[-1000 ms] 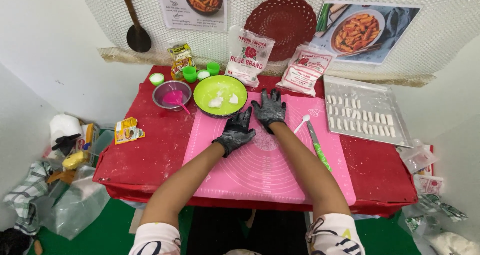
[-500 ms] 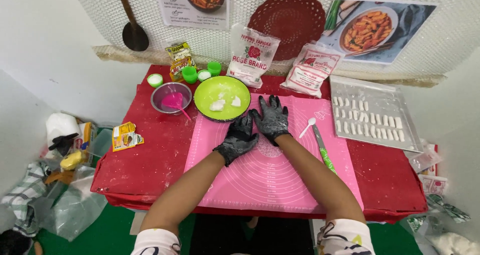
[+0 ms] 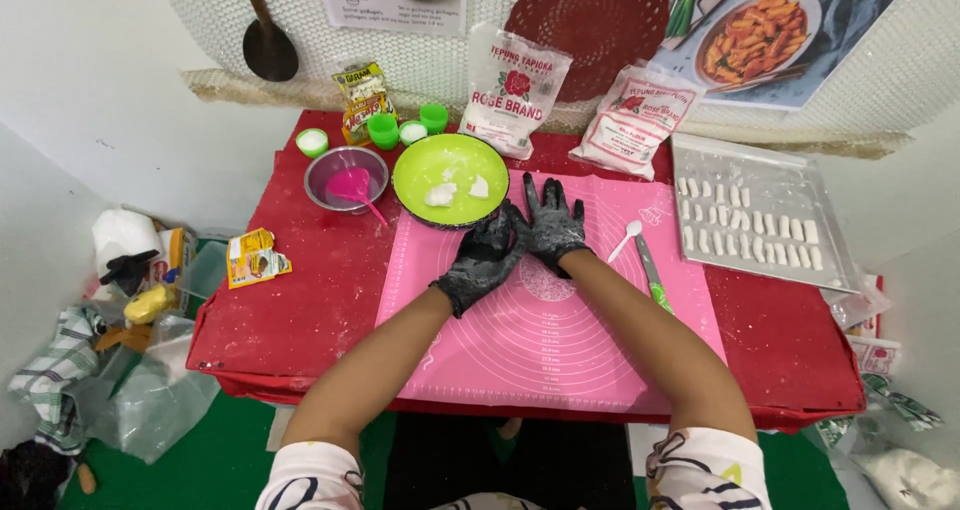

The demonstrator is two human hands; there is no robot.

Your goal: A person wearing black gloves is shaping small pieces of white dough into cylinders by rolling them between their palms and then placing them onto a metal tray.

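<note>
Black-gloved hands meet on the pink mat [image 3: 560, 340], toward the surface's far edge.
Left hand [image 3: 485, 258] lies curled against right hand [image 3: 553, 226], whose fingers spread flat, just beside the green bowl [image 3: 450, 178] holding white dough pieces [image 3: 441, 195].

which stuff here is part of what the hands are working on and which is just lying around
In use: left hand and right hand, both in black gloves, on the pink mat; green bowl with white lumps; tray of cut pieces.

Lying about: yellow packet; hanging ladle; clutter on floor.
</note>
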